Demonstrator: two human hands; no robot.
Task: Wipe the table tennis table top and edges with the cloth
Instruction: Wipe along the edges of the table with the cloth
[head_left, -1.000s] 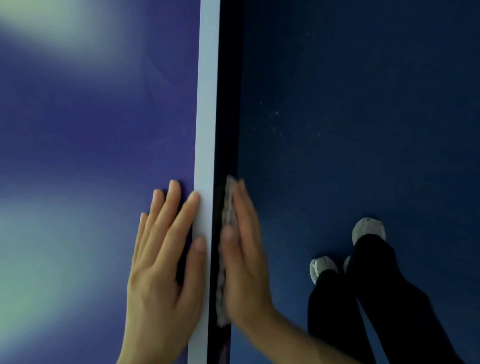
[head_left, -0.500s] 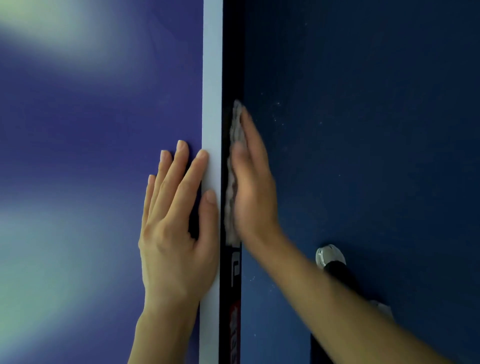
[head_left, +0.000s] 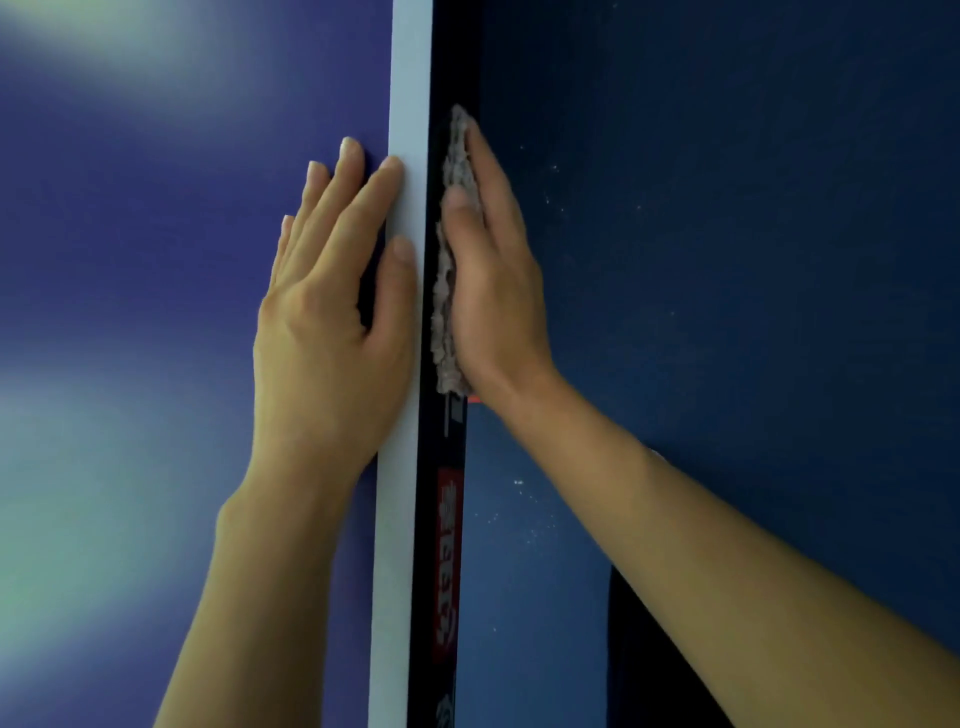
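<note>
The blue table tennis table top (head_left: 156, 234) fills the left half, with a white border line (head_left: 402, 493) along its side. Below that line runs the black side edge (head_left: 441, 597), which carries a red label. My left hand (head_left: 332, 312) lies flat on the top, fingers spread, thumb on the white line. My right hand (head_left: 493, 270) presses a grey fuzzy cloth (head_left: 451, 249) flat against the black side edge. Most of the cloth is hidden behind the palm.
Dark blue floor (head_left: 727, 260) with small white specks lies to the right of the table. A dark trouser leg (head_left: 644, 665) shows under my right forearm. Bright light reflections glare on the table top at the left.
Both hands have slid forward along the table's side; the right hand has carried the cloth farther up the black edge, uncovering the red label. The shoes have gone out of view.
</note>
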